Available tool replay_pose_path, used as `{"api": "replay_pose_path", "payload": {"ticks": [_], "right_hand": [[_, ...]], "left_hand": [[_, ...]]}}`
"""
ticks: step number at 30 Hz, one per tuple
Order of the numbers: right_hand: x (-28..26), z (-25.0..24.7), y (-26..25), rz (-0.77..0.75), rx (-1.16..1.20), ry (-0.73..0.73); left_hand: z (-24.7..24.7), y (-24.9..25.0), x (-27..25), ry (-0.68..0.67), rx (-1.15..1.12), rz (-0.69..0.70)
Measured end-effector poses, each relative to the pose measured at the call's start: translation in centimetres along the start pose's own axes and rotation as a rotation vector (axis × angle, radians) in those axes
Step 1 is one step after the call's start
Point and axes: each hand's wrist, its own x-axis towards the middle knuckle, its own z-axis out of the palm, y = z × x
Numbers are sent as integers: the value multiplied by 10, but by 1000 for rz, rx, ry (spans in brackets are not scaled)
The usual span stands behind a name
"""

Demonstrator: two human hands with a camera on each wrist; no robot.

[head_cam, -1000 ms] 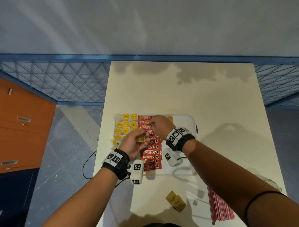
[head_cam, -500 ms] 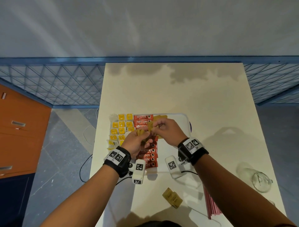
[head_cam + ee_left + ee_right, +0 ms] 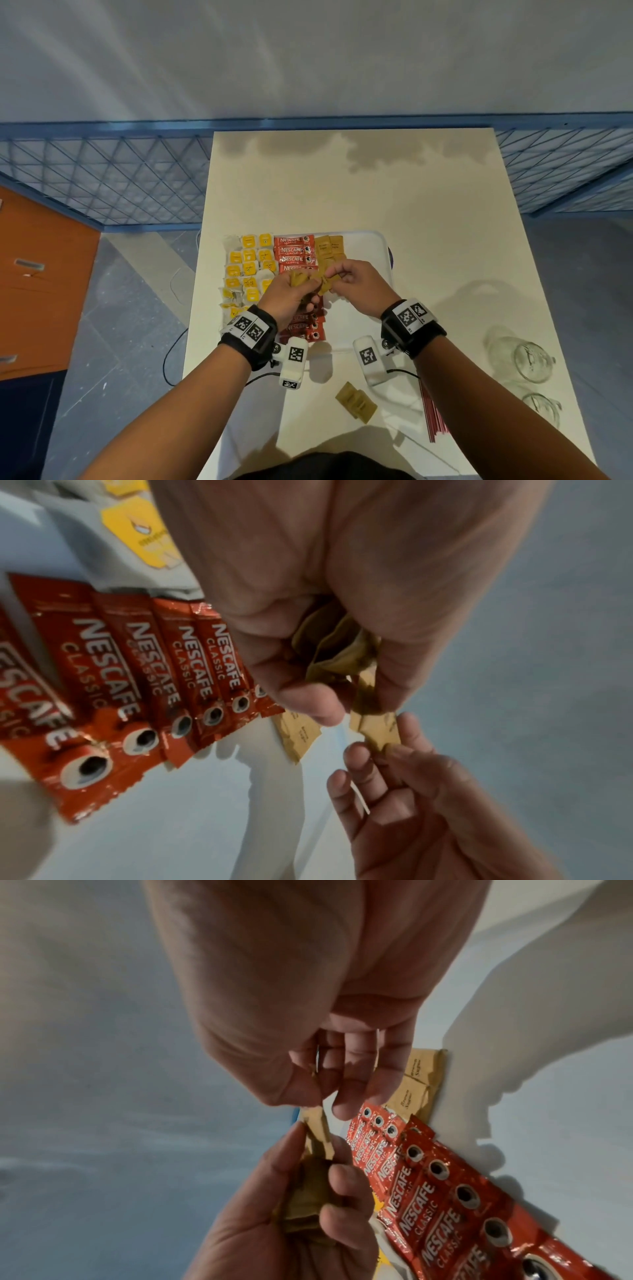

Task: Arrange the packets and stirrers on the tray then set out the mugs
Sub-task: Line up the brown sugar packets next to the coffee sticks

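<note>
A white tray (image 3: 371, 245) holds yellow tea packets (image 3: 249, 265), a column of red coffee sticks (image 3: 294, 249) and brown sugar packets (image 3: 329, 247) at its far end. Above the sticks my left hand (image 3: 303, 281) grips a bunch of brown sugar packets (image 3: 337, 647). My right hand (image 3: 337, 275) pinches one brown packet (image 3: 377, 730) at the edge of that bunch. In the right wrist view the same packet (image 3: 318, 1131) stands between thumb and forefinger. Red stirrers (image 3: 433, 414) and glass mugs (image 3: 524, 359) lie on the table to the right.
A few loose brown packets (image 3: 356, 404) lie on the cream table (image 3: 376, 192) near its front edge. A blue mesh fence (image 3: 102, 181) runs behind the table and an orange cabinet (image 3: 37, 281) stands to the left. A black cable (image 3: 171, 353) hangs off the table's left side.
My right hand has come back from the tray's far end to my left hand and taken a brown packet from the bunch. The left hand has stayed over the red sticks.
</note>
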Motion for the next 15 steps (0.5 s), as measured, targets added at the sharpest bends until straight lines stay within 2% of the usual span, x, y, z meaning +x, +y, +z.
{"api": "replay_pose_path", "payload": {"ticks": [3, 10, 15], "right_hand": [[-6, 1, 4, -2, 10, 26], [-11, 7, 15, 62, -35, 49], [0, 4, 21, 72, -56, 139]], "left_hand": [[1, -5, -2, -11, 51, -11], [9, -11, -3, 73, 19, -33], [13, -10, -2, 93, 1, -64]]}}
